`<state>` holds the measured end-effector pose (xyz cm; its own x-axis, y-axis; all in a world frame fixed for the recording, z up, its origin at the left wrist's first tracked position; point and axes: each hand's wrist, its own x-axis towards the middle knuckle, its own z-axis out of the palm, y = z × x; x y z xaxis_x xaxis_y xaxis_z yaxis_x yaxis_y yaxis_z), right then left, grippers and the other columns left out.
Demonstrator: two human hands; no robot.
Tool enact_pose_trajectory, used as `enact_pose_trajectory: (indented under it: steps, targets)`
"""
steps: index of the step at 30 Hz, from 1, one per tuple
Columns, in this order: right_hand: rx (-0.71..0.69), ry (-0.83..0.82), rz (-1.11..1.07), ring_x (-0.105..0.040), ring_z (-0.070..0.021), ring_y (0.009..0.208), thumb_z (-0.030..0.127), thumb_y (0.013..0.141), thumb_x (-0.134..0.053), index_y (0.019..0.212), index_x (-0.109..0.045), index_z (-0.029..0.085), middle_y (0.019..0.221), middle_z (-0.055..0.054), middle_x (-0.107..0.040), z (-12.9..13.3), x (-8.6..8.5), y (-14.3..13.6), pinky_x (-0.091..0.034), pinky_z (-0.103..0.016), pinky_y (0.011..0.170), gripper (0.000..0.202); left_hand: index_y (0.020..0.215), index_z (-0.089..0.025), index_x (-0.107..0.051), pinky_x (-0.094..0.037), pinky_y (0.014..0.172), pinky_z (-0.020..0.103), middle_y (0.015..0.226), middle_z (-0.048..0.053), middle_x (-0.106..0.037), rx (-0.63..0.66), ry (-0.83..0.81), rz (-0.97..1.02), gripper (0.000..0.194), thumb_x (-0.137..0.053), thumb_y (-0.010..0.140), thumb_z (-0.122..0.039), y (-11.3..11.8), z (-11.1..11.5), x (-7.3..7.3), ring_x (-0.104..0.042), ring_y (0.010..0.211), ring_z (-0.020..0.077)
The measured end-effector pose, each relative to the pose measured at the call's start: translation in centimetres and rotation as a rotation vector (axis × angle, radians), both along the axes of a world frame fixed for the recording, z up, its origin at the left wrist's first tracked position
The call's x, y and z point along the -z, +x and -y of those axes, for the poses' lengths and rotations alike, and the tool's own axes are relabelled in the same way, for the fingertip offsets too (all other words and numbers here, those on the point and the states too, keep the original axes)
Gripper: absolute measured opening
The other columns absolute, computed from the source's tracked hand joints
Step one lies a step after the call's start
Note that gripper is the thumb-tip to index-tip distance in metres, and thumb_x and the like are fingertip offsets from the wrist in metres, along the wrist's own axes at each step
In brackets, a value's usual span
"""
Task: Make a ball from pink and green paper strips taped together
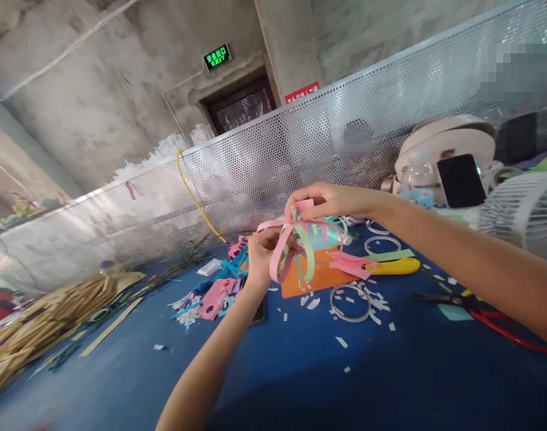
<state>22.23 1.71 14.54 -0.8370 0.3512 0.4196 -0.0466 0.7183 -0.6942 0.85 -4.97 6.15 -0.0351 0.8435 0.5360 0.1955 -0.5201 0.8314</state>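
Observation:
Both hands hold a round ornament of looped pink and green paper strips (278, 263) above the blue table (295, 371). My left hand (260, 254) grips it from the left, its fingertips partly hidden behind the loops. At the top, where the strips meet, my right hand (325, 199) has its thumb and fingers closed on the ornament, next to a small pink paper piece (304, 207). Below lies an orange sheet (293, 284). Beside it are a pink paper piece (351, 266) and a yellow-handled tool (394, 267).
A coil of wire (350, 319) and white paper scraps (313, 304) lie nearer me. Red-handled cutters (502, 329) rest under my right forearm. Brown strips (53, 311) pile up at left. A fan (525, 206), phone (462, 179) and bottle (417, 173) stand at right, before a perforated metal screen (264, 161).

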Motion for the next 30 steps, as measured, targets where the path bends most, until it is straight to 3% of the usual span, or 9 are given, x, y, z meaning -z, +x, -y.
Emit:
enact_pose_trajectory:
  steps: [3, 8, 14, 21, 26, 30]
  targets:
    - [0.018, 0.020, -0.009, -0.059, -0.0189, 0.082, 0.029, 0.088, -0.061, 0.100, -0.074, 0.026, 0.093, -0.002, -0.070, 0.4, -0.2, 0.1, -0.045, -0.030, 0.068, 0.018, 0.086, -0.020, -0.078, -0.060, 0.058, 0.029, 0.079, 0.005, -0.077, -0.004, 0.029, 0.003, 0.023, -0.081, 0.075, -0.039, 0.2, 0.3, -0.3, -0.072, 0.065, 0.0175]
    - [0.161, 0.209, -0.136, -0.062, -0.0219, 0.097, 0.029, 0.088, -0.063, 0.110, -0.074, 0.028, 0.111, -0.002, -0.072, 0.3, -0.5, -0.2, -0.047, -0.034, 0.081, 0.024, 0.080, -0.019, -0.075, -0.058, 0.054, 0.029, 0.066, 0.002, -0.072, -0.005, 0.036, 0.027, 0.021, -0.083, 0.070, -0.036, 0.7, 0.7, -1.0, -0.067, 0.055, 0.0155]
    - [0.226, 0.199, -0.172, -0.062, -0.0167, 0.074, 0.031, 0.086, -0.066, 0.088, -0.076, 0.023, 0.082, -0.002, -0.073, -0.8, -0.3, -0.9, -0.044, -0.032, 0.067, 0.013, 0.080, -0.019, -0.074, -0.055, 0.049, 0.027, 0.068, 0.001, -0.070, -0.062, 0.093, -0.032, 0.019, -0.078, 0.074, -0.037, 0.6, 0.7, -1.0, -0.064, 0.052, 0.0131]
    - [0.415, 0.172, -0.353, -0.056, -0.0145, 0.067, 0.023, 0.087, -0.063, 0.082, -0.065, 0.021, 0.075, -0.001, -0.065, -0.2, 0.0, -1.8, -0.042, -0.033, 0.063, 0.006, 0.081, -0.021, -0.073, -0.058, 0.057, 0.030, 0.063, 0.000, -0.067, -0.030, 0.101, -0.076, 0.008, -0.074, 0.074, -0.022, 1.2, 1.5, -1.4, -0.066, 0.057, 0.0158]
    - [0.360, 0.106, -0.343, -0.056, -0.0154, 0.068, 0.024, 0.087, -0.064, 0.086, -0.066, 0.020, 0.077, -0.002, -0.065, 0.2, 0.3, -2.1, -0.044, -0.033, 0.063, 0.005, 0.078, -0.021, -0.074, -0.057, 0.059, 0.030, 0.073, 0.003, -0.068, -0.120, 0.128, -0.102, 0.005, -0.075, 0.075, -0.024, 0.8, 1.6, -0.9, -0.067, 0.066, 0.0180]
    - [0.316, 0.156, -0.294, -0.060, -0.0172, 0.074, 0.028, 0.089, -0.062, 0.094, -0.070, 0.021, 0.086, -0.004, -0.069, 0.2, 0.8, -2.1, -0.045, -0.034, 0.067, 0.012, 0.084, -0.021, -0.076, -0.055, 0.061, 0.030, 0.072, 0.004, -0.065, -0.071, 0.126, -0.079, 0.016, -0.070, 0.084, -0.035, 0.0, 0.9, -0.4, -0.067, 0.073, 0.0200]
